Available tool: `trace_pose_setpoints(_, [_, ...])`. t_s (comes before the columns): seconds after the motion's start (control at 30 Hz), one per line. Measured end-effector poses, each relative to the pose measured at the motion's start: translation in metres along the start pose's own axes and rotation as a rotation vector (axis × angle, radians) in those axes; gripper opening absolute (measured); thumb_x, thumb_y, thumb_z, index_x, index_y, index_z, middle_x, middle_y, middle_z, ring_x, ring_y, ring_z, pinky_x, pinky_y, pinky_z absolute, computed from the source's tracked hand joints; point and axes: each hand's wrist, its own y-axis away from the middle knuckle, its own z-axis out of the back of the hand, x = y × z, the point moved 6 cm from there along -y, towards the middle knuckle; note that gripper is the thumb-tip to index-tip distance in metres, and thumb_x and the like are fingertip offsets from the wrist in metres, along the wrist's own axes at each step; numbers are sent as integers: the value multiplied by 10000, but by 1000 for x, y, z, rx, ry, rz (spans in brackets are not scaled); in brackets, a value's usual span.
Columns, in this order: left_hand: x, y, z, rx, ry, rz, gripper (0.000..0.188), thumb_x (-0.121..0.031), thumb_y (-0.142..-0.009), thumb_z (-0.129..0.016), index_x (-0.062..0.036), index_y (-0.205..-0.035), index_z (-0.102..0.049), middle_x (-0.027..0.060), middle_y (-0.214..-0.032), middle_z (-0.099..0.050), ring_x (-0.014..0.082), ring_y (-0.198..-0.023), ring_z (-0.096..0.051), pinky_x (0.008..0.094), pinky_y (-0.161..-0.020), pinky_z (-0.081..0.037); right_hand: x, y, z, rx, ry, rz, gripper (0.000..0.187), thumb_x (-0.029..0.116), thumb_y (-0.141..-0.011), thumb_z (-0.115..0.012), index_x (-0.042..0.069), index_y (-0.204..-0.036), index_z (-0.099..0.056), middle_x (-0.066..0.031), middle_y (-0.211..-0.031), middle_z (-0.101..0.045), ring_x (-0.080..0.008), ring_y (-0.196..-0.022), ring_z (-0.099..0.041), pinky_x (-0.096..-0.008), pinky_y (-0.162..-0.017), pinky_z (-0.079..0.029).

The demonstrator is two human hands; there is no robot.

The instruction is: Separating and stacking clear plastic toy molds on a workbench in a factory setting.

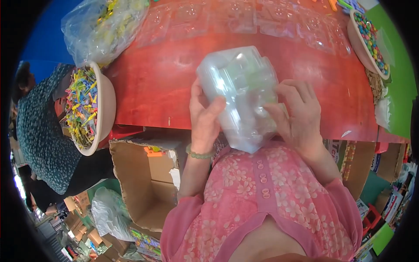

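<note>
Clasping with left hand (205, 118), and pinching along the edge with right hand (299, 115), a clear plastic blister-shell stack (244, 96) over the near edge of the red table (150, 98). Seemingly part-done, with a blister-shell row (235, 18) spread beyond and this stack yet unseparated.

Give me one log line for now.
left grip: holds clear plastic stack | right grip: at stack's right side | clear trays: on red table, beyond
</note>
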Motion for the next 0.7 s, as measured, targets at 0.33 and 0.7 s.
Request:
trace_pose_setpoints(0.33, [-37, 30, -31, 92, 56, -257, 655, -101, -833, -672, -6, -1352, -284, 138, -1318, -422, 221, -1239, -422, 386, -1043, -344, 41, -46, -23, 303, -427, -39, 289, 227, -752, -761, 14, -881, -613, -130, -763, -631, -293, -692, -629, -379, -618, -484])
trace_pose_setpoints(0.7, [-54, 45, 30, -94, 86, -301, 705, -301, -898, -602, -30, -1447, -253, 116, -1408, -353, 250, -1302, -365, 404, -1082, -311, 34, -2, -47, 341, -174, 679, 219, 122, -738, -647, 96, -956, -640, 12, -926, -611, -195, -862, -558, -327, -742, -482])
